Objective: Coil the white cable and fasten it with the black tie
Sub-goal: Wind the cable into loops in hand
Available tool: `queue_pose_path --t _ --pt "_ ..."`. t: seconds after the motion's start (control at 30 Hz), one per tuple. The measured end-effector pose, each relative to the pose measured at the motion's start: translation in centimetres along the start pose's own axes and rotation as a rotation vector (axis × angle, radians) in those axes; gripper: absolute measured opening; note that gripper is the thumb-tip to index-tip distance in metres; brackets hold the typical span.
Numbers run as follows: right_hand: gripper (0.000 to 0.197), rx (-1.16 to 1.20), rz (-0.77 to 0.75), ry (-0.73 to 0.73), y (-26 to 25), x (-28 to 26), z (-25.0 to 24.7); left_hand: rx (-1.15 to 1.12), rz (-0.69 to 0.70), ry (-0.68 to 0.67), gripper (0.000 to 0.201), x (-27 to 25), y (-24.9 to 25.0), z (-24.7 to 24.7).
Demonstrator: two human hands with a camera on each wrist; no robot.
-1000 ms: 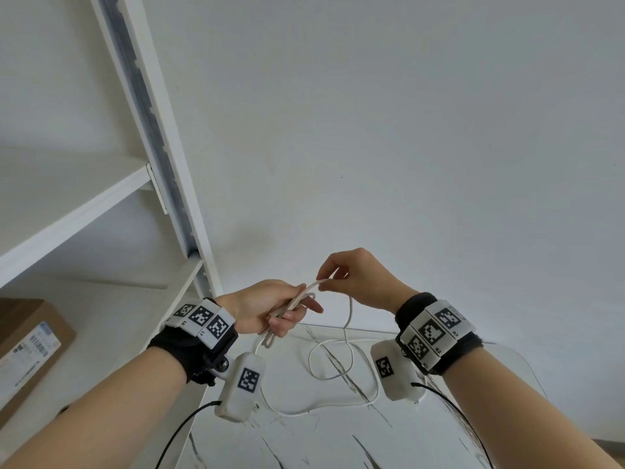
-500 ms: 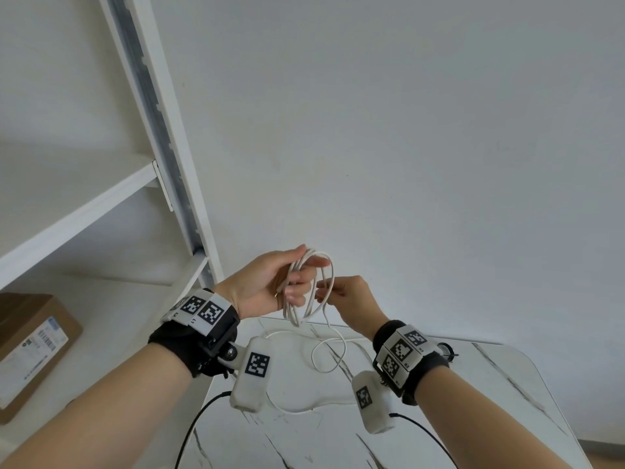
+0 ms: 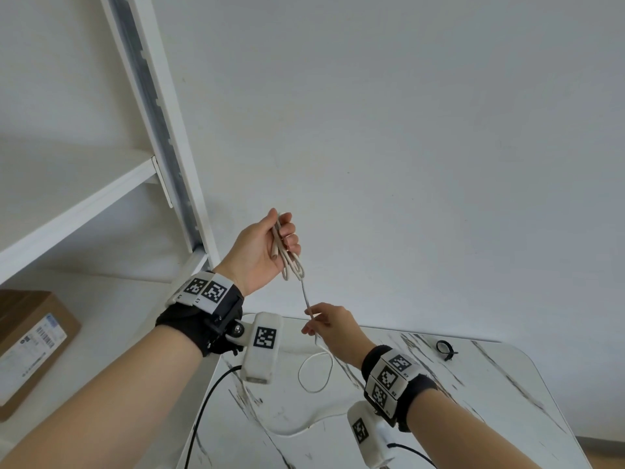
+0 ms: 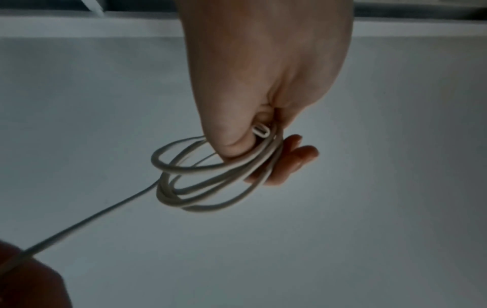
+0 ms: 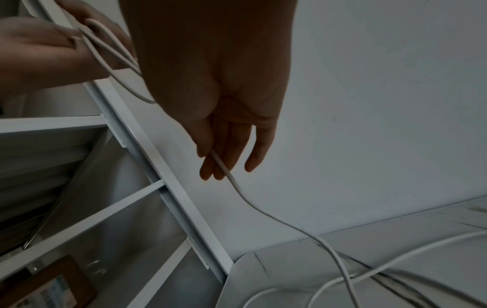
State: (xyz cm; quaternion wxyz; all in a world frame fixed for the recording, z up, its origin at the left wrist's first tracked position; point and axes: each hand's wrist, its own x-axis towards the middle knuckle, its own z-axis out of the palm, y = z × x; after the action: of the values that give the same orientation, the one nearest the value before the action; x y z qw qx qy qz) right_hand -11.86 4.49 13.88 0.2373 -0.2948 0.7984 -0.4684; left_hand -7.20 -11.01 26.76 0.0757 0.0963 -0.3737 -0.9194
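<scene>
My left hand (image 3: pixel 274 245) is raised above the table and grips a few loops of the white cable (image 3: pixel 291 262) between thumb and fingers; the left wrist view shows the coil (image 4: pixel 210 183) and a connector end by the thumb. From the coil a taut strand runs down to my right hand (image 3: pixel 324 324), which pinches the cable (image 5: pixel 224 166) between thumb and fingers. Below it the slack lies in loops on the marble table (image 3: pixel 473 418). The black tie (image 3: pixel 444 349) lies on the table at the far right, away from both hands.
A white metal shelf unit (image 3: pixel 162 130) stands at the left, its upright close behind my left hand. A brown cardboard box (image 3: pixel 30 343) sits on a lower shelf. The plain white wall is behind the table.
My left hand has risen with the coil. My right hand has moved down away from the coil and slid along the cable, drawing a taut strand between the hands.
</scene>
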Motion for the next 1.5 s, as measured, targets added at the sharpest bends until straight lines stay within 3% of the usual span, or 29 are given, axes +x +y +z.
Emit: queue_pose_path --t 0.2,0.3,0.57,0.93,1.13,1.23,1.3,1.43,1.5 --pt "0.006 -0.111 -0.005 -0.082 0.4 -0.8 -0.5 -0.107 0.085 0.136 0.036 1.1 1.0 -1.4" --pt "0.013 -0.165 -0.030 -0.091 0.6 -1.1 -0.8 -0.120 0.120 0.174 0.036 1.4 1.5 -1.3" --pt "0.028 -0.193 -0.145 -0.017 -1.0 -1.3 -1.5 0.196 0.181 0.238 0.029 2.0 0.5 -1.1" --pt "0.019 -0.395 -0.382 -0.044 -5.6 -2.1 -3.1 0.739 0.121 0.166 0.025 1.7 -2.1 -1.7" --pt "0.028 -0.384 -0.438 -0.105 -7.6 -1.7 -4.3 1.055 -0.027 0.040 0.026 0.9 -3.1 -1.3" --pt "0.020 -0.364 -0.416 -0.093 -7.9 -1.3 -5.1 1.110 -0.167 -0.037 0.024 0.1 -3.3 -0.9" --pt "0.013 -0.327 -0.383 -0.088 -8.0 -1.2 -5.6 1.077 -0.241 -0.058 0.026 -0.2 -3.4 -0.7" --pt "0.022 -0.333 -0.396 -0.134 -8.6 -1.3 -6.2 0.921 -0.405 -0.068 0.035 -0.3 -3.4 -0.9" --pt "0.015 -0.362 -0.379 -0.115 -8.5 -1.1 -6.7 0.865 -0.473 -0.090 0.035 -0.4 -3.2 -1.2"
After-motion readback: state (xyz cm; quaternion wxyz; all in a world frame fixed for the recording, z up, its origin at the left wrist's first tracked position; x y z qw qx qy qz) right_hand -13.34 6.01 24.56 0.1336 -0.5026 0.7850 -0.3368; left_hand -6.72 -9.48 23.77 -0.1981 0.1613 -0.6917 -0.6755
